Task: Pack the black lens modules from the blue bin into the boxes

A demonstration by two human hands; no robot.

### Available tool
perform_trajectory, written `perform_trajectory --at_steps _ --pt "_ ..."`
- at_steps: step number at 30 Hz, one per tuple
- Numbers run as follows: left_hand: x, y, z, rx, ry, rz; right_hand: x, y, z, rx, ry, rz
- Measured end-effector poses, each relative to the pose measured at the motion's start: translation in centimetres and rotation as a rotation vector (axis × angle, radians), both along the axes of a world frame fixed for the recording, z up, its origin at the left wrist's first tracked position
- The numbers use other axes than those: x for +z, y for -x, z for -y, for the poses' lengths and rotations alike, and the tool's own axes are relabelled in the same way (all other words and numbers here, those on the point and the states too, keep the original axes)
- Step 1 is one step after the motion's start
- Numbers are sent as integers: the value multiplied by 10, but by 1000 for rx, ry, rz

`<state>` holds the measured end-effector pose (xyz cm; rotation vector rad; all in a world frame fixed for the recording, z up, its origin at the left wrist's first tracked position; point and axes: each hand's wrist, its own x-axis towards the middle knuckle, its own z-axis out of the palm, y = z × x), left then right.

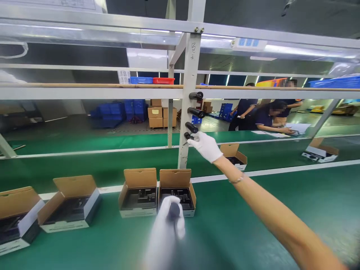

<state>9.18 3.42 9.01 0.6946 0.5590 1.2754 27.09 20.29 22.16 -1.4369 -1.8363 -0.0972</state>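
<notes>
My right hand [205,146], in a white glove, reaches up to the white metal post [189,97] and closes on the lowest of several black cylinder parts [188,136] stuck to it. Two more black cylinders [196,112] sit higher on the post. My left hand [166,232], gloved and blurred, is low in front and wraps round a dark cylinder part [173,211]. Just beyond it stand two open cardboard boxes [177,192] with black foam inserts.
Further open boxes [70,204] line the green belt [253,217] at the left, and others [233,155] ride the far belt. Several people lean over a table [281,132] at the back right. Blue crates and cartons stand behind.
</notes>
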Motion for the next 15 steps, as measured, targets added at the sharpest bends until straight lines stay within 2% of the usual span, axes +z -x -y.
perform_trajectory --at_steps 2,5,7,9,11,15 --pt "-1 -3 -5 -71 11 90 -1 -1 39 101 77 53" --pt "-7 -12 -13 -229 63 213 -13 3 105 468 276 151" --pt "-10 -21 -15 -274 142 244 -22 10 140 663 420 235" --pt "-12 -31 -12 -232 234 248 -29 17 162 676 544 295" --pt "-14 -38 -8 -210 317 215 -32 24 172 583 611 328" --pt "-18 -40 1 -280 328 106 -29 28 179 537 584 364"
